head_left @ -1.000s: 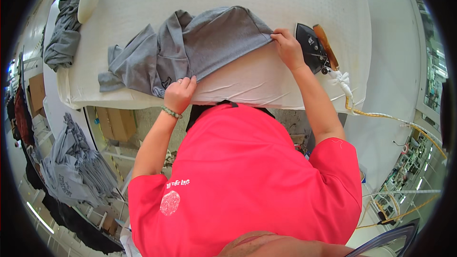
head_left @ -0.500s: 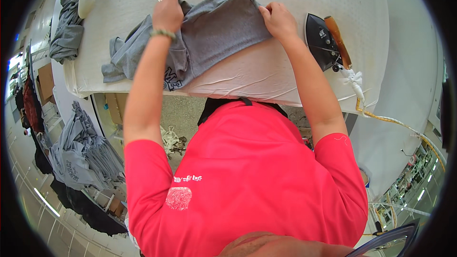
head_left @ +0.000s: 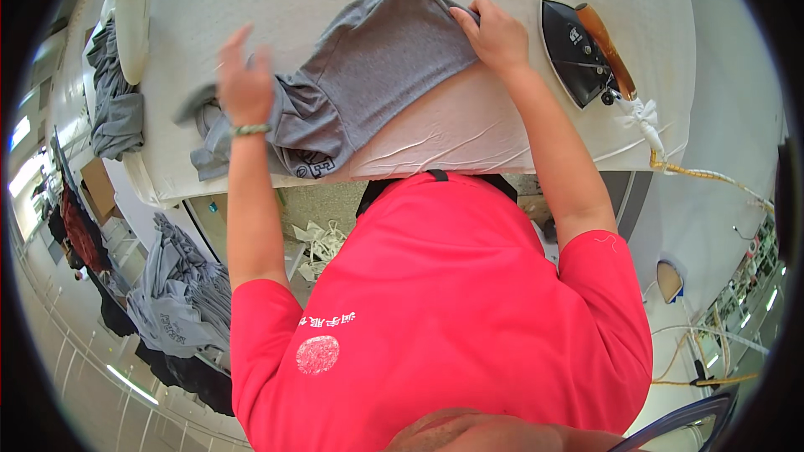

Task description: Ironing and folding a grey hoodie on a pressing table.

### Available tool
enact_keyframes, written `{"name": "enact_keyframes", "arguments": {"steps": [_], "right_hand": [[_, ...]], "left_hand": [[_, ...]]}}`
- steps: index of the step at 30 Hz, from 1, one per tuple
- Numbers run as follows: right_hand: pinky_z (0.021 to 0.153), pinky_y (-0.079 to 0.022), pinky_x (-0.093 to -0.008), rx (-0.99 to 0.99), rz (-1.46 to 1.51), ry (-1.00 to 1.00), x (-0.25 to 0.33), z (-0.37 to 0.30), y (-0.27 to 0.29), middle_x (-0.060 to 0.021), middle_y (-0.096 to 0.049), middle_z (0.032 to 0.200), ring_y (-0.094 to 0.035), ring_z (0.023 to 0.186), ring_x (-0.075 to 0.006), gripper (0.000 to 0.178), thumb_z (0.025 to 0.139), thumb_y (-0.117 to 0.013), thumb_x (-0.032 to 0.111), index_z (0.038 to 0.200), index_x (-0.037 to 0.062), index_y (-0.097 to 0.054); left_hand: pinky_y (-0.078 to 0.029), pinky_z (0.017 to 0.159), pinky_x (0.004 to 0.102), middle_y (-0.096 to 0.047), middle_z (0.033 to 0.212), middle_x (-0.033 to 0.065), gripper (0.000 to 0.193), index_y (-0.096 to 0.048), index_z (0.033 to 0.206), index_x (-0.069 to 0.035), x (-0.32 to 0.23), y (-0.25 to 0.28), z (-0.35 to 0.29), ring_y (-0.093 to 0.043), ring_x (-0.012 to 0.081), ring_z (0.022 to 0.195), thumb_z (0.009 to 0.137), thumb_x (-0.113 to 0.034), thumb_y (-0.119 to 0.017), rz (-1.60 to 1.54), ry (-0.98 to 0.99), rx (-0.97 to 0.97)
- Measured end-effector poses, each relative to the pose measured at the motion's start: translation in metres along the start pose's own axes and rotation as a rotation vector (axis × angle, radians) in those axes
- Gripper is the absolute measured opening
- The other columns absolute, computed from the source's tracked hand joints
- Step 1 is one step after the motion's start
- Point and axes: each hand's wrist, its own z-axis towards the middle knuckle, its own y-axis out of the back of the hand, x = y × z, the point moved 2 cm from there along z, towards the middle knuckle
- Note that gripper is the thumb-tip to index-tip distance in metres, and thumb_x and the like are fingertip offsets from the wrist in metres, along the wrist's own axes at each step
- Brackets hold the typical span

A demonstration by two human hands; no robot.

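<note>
A grey knit garment (head_left: 394, 59) with dark printed letters lies on the white padded ironing table (head_left: 578, 146). Its right part is spread fairly smooth, while the left part is bunched in folds. My right hand (head_left: 500, 38) pinches the garment's right edge between thumb and fingers. Over the bunched left end is my left hand (head_left: 244, 84), blurred by motion, its fingers apart and pointing away from me. Fabric beside that hand is blurred too. An iron (head_left: 578, 54) with a dark plate and a wooden handle rests to the right of my right hand.
A white cloth wraps the iron's hose (head_left: 712, 177), which runs off to the right. More grey garments (head_left: 117, 109) are piled at the table's left end, near a pale padded board (head_left: 134, 25). Several grey garments (head_left: 180, 289) hang below left.
My left hand has moved left and slightly nearer, off the garment's middle to its bunched end. My right hand keeps its pinch on the right edge. The whole view has shifted slightly.
</note>
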Motion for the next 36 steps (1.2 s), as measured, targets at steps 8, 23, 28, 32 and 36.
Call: {"name": "enact_keyframes", "arguments": {"steps": [8,23,28,32,36], "right_hand": [[0.058,-0.054,-0.0455,-0.051,-0.056,0.132,-0.008,0.0,-0.004,-0.0102,-0.072,0.079,-0.071,0.07,-0.0338,0.037,0.099,-0.065,0.049,0.101,0.0121,-0.062],[0.059,-0.055,-0.0428,-0.076,-0.227,0.25,0.01,0.003,0.026,-0.007,-0.073,0.079,-0.073,0.07,-0.0293,0.03,0.094,-0.075,0.037,0.106,0.0123,-0.063],[0.095,-0.054,-0.0424,-0.171,-0.091,0.564,0.013,-0.04,0.025,-0.0115,-0.067,0.127,-0.066,0.117,-0.0296,0.038,0.093,-0.074,0.024,0.125,0.0093,-0.063],[0.11,-0.049,-0.0414,-0.033,-0.117,0.672,0.006,-0.078,0.035,-0.0106,-0.062,0.14,-0.061,0.129,-0.0294,0.043,0.093,-0.072,0.019,0.133,0.0084,-0.062],[0.108,-0.05,-0.0406,-0.024,-0.106,0.704,0.007,-0.089,0.036,-0.0085,-0.064,0.138,-0.062,0.127,-0.0281,0.039,0.092,-0.072,0.017,0.129,0.0077,-0.065]], "left_hand": [[-0.053,0.088,0.0446,-0.069,0.122,0.0119,0.036,-0.067,0.126,-0.006,-0.04,-0.071,0.002,-0.067,0.0336,0.109,0.092,-0.017,-0.071,0.01,0.151,0.462],[-0.017,0.129,0.0477,-0.03,0.169,0.0121,0.081,-0.035,0.16,-0.007,-0.174,-0.099,-0.097,-0.024,0.0294,0.158,0.097,-0.051,-0.058,-0.126,-0.468,0.592],[-0.017,0.129,0.0485,-0.032,0.169,0.012,0.086,-0.034,0.161,-0.006,-0.185,-0.113,-0.099,-0.025,0.0295,0.158,0.095,-0.054,-0.06,-0.222,-0.479,0.568],[-0.019,0.128,0.0473,-0.033,0.168,0.0131,0.082,-0.036,0.159,-0.006,-0.132,-0.064,-0.141,-0.026,0.0292,0.157,0.094,-0.048,-0.063,-0.104,-0.373,0.57],[-0.028,0.123,0.047,-0.042,0.162,0.0134,0.069,-0.047,0.152,-0.006,-0.13,-0.044,-0.164,-0.038,0.0309,0.15,0.094,-0.035,-0.067,-0.02,-0.284,0.491]]}}
